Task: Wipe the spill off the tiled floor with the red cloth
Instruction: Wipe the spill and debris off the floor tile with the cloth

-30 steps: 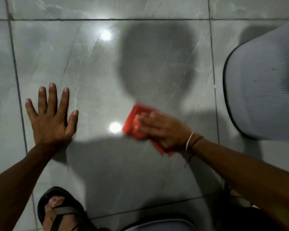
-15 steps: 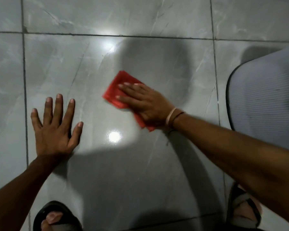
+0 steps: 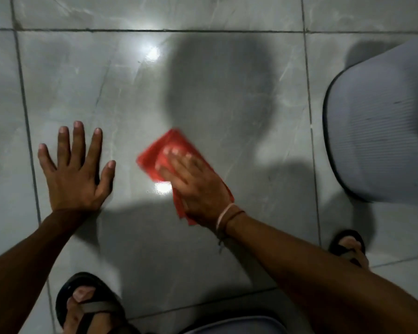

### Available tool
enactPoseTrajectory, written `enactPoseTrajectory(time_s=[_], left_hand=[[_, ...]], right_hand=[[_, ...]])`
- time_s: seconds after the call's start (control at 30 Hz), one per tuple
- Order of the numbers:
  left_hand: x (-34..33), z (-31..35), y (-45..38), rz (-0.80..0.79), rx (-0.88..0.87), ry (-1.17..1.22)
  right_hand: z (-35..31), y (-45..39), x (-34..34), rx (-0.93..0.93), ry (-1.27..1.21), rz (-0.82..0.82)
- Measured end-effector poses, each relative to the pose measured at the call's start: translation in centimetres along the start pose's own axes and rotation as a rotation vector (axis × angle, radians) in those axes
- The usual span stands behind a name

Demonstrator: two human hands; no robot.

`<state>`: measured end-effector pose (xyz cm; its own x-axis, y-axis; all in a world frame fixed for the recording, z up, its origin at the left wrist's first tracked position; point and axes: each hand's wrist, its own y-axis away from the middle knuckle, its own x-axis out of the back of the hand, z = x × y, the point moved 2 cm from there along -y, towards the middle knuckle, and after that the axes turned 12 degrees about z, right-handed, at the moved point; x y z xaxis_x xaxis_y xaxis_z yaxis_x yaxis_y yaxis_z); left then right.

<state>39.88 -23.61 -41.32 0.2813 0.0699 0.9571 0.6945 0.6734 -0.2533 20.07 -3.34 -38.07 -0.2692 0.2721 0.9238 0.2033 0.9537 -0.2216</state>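
The red cloth point(image 3: 165, 150) lies flat on the glossy grey tiled floor point(image 3: 215, 92), near the middle of a large tile. My right hand point(image 3: 193, 186) presses down on it, fingers spread over its top, and both look motion-blurred. My left hand point(image 3: 75, 172) rests palm-down on the same tile to the left of the cloth, fingers apart, holding nothing. Faint pale streaks show on the tile point(image 3: 133, 75) beyond the cloth; I cannot make out a distinct spill among the glare spots.
A grey ribbed chair seat point(image 3: 381, 131) juts in at the right edge. My sandalled feet stand at the bottom left point(image 3: 87, 304) and lower right point(image 3: 348, 247). Dark grout lines point(image 3: 24, 104) cross the floor. Another grey object's edge point(image 3: 227, 326) shows at the bottom.
My right hand pushed the cloth away and leftward, then pulled it back toward me. My left hand stayed planted on the tile.
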Motion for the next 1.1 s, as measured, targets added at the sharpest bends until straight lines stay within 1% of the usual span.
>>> enactPoseTrajectory(time_s=[0.03, 0.07, 0.1, 0.13, 0.2, 0.23, 0.27, 0.3, 0.33, 0.4, 0.43, 0.47, 0.5, 0.53, 0.57, 0.63, 0.67, 0.7, 0.77, 0.83, 0.9, 0.93, 0.97, 1.03, 1.07, 1.1], left_hand=[[0.0, -0.1, 0.0, 0.009, -0.004, -0.004], [-0.1, -0.2, 0.0, 0.009, -0.006, -0.011], [-0.1, -0.3, 0.0, 0.005, -0.005, -0.017], [0.0, -0.3, 0.1, 0.003, 0.002, -0.016], [0.0, 0.1, 0.1, 0.007, 0.015, -0.011], [0.0, 0.2, 0.1, 0.007, 0.016, -0.013], [0.0, 0.4, 0.0, 0.006, 0.013, -0.015], [0.0, 0.4, 0.0, -0.003, 0.011, -0.017], [0.1, 0.3, -0.1, -0.018, 0.014, -0.016], [0.3, 0.1, -0.1, -0.037, 0.019, -0.009], [0.3, 0.0, 0.0, -0.035, 0.015, -0.007], [0.2, 0.0, 0.0, -0.026, 0.009, -0.007], [0.1, 0.0, 0.0, -0.017, 0.002, -0.012], [0.0, 0.0, 0.0, -0.013, 0.001, -0.021], [0.0, 0.0, 0.0, -0.016, 0.004, -0.026], [0.2, 0.0, 0.0, -0.020, 0.003, -0.026], [0.3, 0.0, -0.1, -0.025, 0.001, -0.021], [0.3, 0.2, -0.2, -0.036, 0.001, -0.021], [0.6, 0.5, -0.3, -0.073, 0.016, -0.032], [1.6, 1.4, -0.7, -0.167, 0.075, -0.016], [3.6, 2.7, -1.7, -0.312, 0.159, 0.028], [5.4, 3.7, -2.3, -0.365, 0.177, 0.027], [7.5, 4.8, -2.8, -0.382, 0.164, 0.018], [12.5, 7.9, -4.0, -0.334, 0.111, 0.007], [14.6, 9.5, -4.6, -0.310, 0.098, 0.008], [17.0, 11.4, -5.4, -0.290, 0.100, 0.011]], right_hand=[[1.0, 2.5, 0.5, 0.130, -0.007, -0.067], [2.4, 4.9, 1.7, 0.132, 0.004, -0.098], [4.0, 7.2, 2.9, 0.002, 0.050, -0.081], [5.6, 9.2, 4.3, -0.241, 0.114, -0.005], [7.0, 11.5, 6.3, -0.839, 0.248, 0.249], [6.1, 11.4, 6.1, -1.043, 0.299, 0.353], [4.2, 10.8, 5.1, -1.154, 0.328, 0.384], [1.7, 10.1, 3.8, -1.151, 0.320, 0.355], [-1.3, 9.7, 2.4, -1.036, 0.283, 0.288], [-6.7, 10.7, 0.6, -0.612, 0.108, 0.072], [-7.2, 12.1, 0.5, -0.390, 0.063, -0.044], [-5.7, 13.2, 1.1, -0.213, 0.032, -0.096], [-3.4, 14.0, 1.8, -0.124, 0.015, -0.102], [-0.9, 14.5, 2.7, -0.146, 0.030, -0.081], [1.7, 14.9, 3.7, -0.264, 0.064, -0.039], [5.2, 15.0, 5.1, -0.602, 0.138, 0.087], [5.5, 14.4, 5.0, -0.718, 0.167, 0.156], [5.1, 13.3, 4.2, -0.789, 0.192, 0.199], [2.6, 10.6, 2.2, -0.826, 0.208, 0.218], [-0.3, 6.9, 1.1, -0.739, 0.057, 0.188], [-2.3, 3.7, 0.9, -0.662, -0.156, 0.103], [-2.5, 2.3, 1.8, -0.689, -0.279, 0.069], [-2.6, 1.1, 3.4, -0.755, -0.422, 0.037], [-2.3, -0.9, 8.7, -0.884, -0.716, 0.023], [-2.2, -1.9, 11.6, -0.917, -0.838, 0.066], [-1.9, -3.0, 15.7, -0.969, -0.910, 0.143]])
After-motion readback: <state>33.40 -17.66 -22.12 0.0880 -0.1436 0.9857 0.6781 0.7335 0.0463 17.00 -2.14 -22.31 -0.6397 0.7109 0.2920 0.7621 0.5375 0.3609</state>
